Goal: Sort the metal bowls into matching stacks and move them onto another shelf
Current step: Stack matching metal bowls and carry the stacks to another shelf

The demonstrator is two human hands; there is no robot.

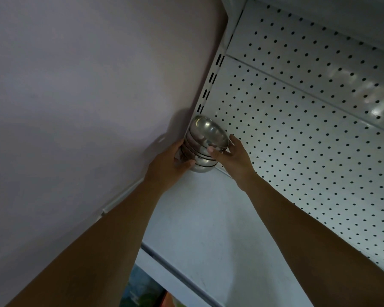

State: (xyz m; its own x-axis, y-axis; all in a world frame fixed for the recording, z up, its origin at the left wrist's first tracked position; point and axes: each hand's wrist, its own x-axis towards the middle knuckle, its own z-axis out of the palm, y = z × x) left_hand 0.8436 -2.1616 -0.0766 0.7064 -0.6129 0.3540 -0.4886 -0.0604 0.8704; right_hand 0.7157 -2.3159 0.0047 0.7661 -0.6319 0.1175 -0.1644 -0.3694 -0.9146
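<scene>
Stack of bowls (205,140) is mid-frame, in the back left corner of the white shelf (197,213), tight against the slotted upright (209,85) and the pegboard (297,140). We can't tell if its base is down on the shelf or just off it.

Progress: the bowls in it look the same size and nest cleanly, so we judge sorting done for this stack and the move nearly done. What's left here is setting it down and letting go. No other stacks in view, so we can't say how much of the whole job remains.

Left hand (171,161) wraps the lower left side of the stack, thumb across the bottom bowls. Right hand (233,155) grips the right side, thumb over the upper rims, fingers reaching behind.

Counts:
- one stack, about four bowls by the rim lines, maybe five; the rims are too close to be sure
- two hands, both on it
- one shelf
- a pegboard in two panels
- plain wall (75,85) at upper left
- something colourful (142,289) at the bottom edge, unclear
</scene>
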